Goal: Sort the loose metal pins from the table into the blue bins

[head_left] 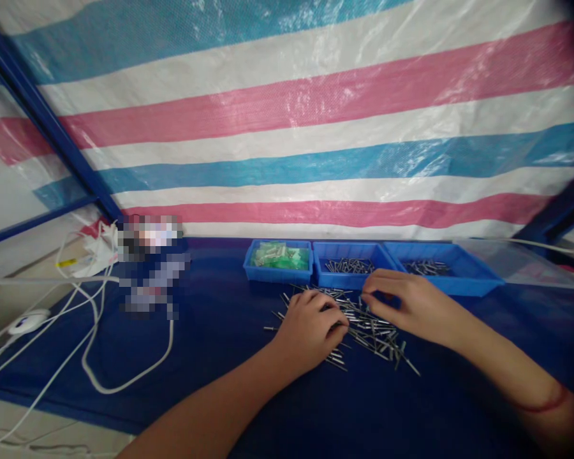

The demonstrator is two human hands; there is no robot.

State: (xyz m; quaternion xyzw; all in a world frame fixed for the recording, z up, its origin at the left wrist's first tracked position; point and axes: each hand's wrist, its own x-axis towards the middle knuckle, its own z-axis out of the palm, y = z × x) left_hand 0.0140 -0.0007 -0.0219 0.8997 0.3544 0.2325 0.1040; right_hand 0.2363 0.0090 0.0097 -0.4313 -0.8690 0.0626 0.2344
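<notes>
Touching a loose heap of thin, silver-coloured metal pins [375, 335] with bare fingers

Lying on the dark blue, smooth tabletop [210, 319], the heap spreads beneath and between the person's two hands, its pins pointing in many directions. The bare left hand [310, 325] rests over the left part of the heap; its fingers are bent and its grip is narrow, but I cannot tell whether it holds a pin. The bare right hand [402, 305] is at the far right part of the heap, with thumb and forefinger tips close together; what may be between them is too small to tell. A thin red band [545, 403] circles the right wrist.

Just behind the heap, three containers stand in one row: a blue plastic bin with green bags [280, 257], a blue plastic bin with similar metal pins [349, 266], and a longer blue plastic bin [476, 285], which also contains pins. To the right of the heap, beyond the longer bin, lies a clear plastic sheet [530, 262]. Well to the left of the heap are white cables [109, 390]. Farther behind the heap hangs a striped plastic tarpaulin [287, 118] in blue, white and pink.
</notes>
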